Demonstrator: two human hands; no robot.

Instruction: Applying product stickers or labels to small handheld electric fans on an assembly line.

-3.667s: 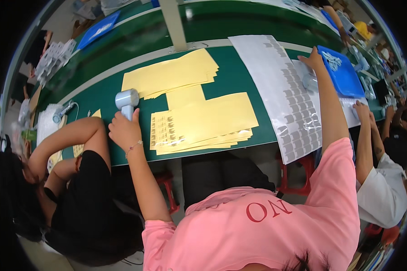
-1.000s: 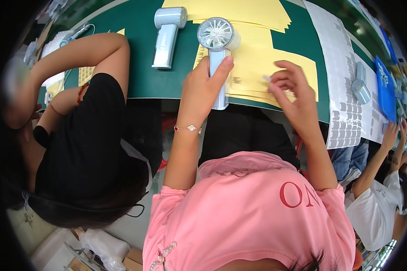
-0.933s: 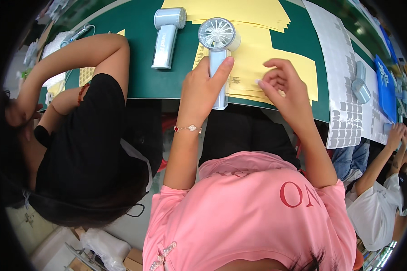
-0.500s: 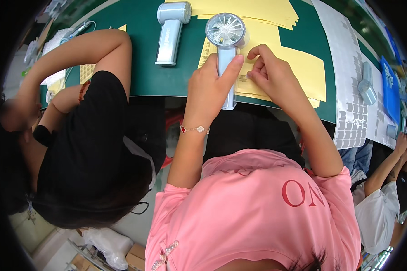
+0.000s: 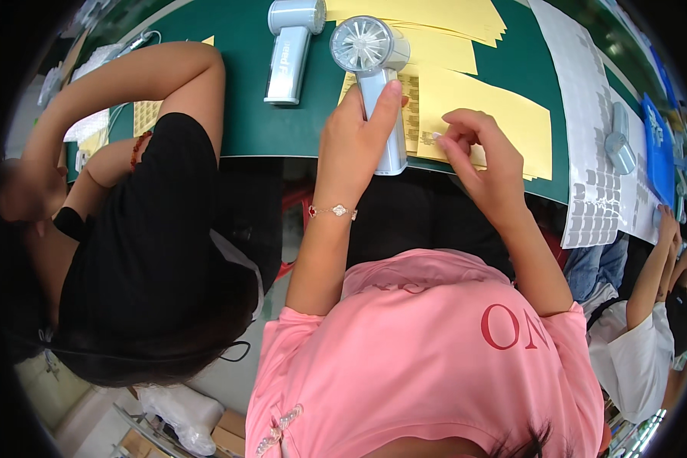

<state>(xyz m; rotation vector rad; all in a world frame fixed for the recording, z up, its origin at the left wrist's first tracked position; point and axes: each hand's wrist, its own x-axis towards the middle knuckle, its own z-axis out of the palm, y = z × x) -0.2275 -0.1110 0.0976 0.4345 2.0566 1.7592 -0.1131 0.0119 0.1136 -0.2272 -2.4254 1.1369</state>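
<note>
My left hand point(image 5: 361, 126) is wrapped round the handle of a pale blue handheld fan point(image 5: 385, 141), its round clear-fronted head tilted up toward the left. The foot of the handle sits at the table's front edge. My right hand point(image 5: 485, 156) hovers over the front of the yellow sheets point(image 5: 504, 122), thumb and fingers drawn together. A tiny whitish bit shows at its fingertips, too small to name. Rows of small dark printed marks run along the sheet beside the fan. A second pale blue handheld fan point(image 5: 288, 65) lies on the table, farther left.
A green table point(image 5: 244, 122) spans the front. White sheets with grey label shapes point(image 5: 588, 168) hang over its right edge, with another fan point(image 5: 620, 141) on them. A blue tray point(image 5: 658, 153) stands beyond. A person in black point(image 5: 153, 252) sits close at left; others work at far right.
My left hand has turned the fan, so its head leans further left. My right hand has drawn back toward me and right, away from the fan, fingers pinched.
</note>
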